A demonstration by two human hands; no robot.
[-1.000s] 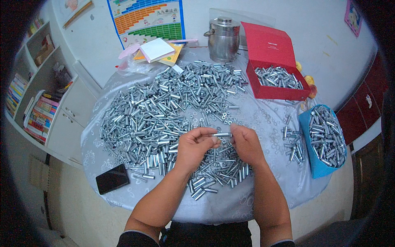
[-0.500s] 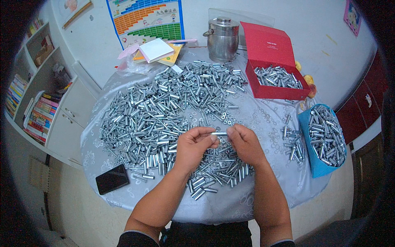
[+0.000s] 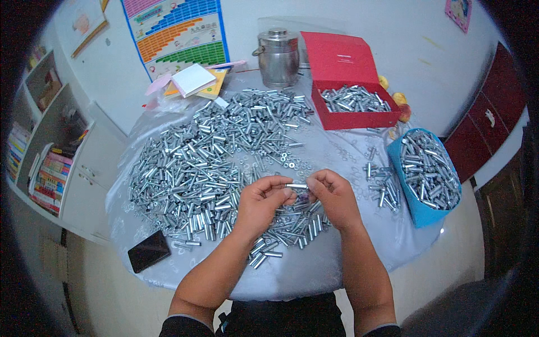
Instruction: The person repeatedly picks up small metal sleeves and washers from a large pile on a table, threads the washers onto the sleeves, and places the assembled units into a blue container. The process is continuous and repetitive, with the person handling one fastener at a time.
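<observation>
My left hand and my right hand meet over the near middle of a round table covered in shiny plastic. Between their fingertips they pinch one short silver metal tube, held level, each hand on one end. Under and in front of the hands lies a small heap of the same tubes. A much larger heap of tubes spreads over the left and far half of the table. Small washers lie scattered just beyond the hands.
A red box with its lid up holds tubes at the back right. A blue bag of tubes hangs at the right edge. A steel pot, notebooks and a black phone also sit on the table. Shelves stand left.
Both hands stay in place over the small heap, still holding the tube between them; only the fingers have shifted slightly.
</observation>
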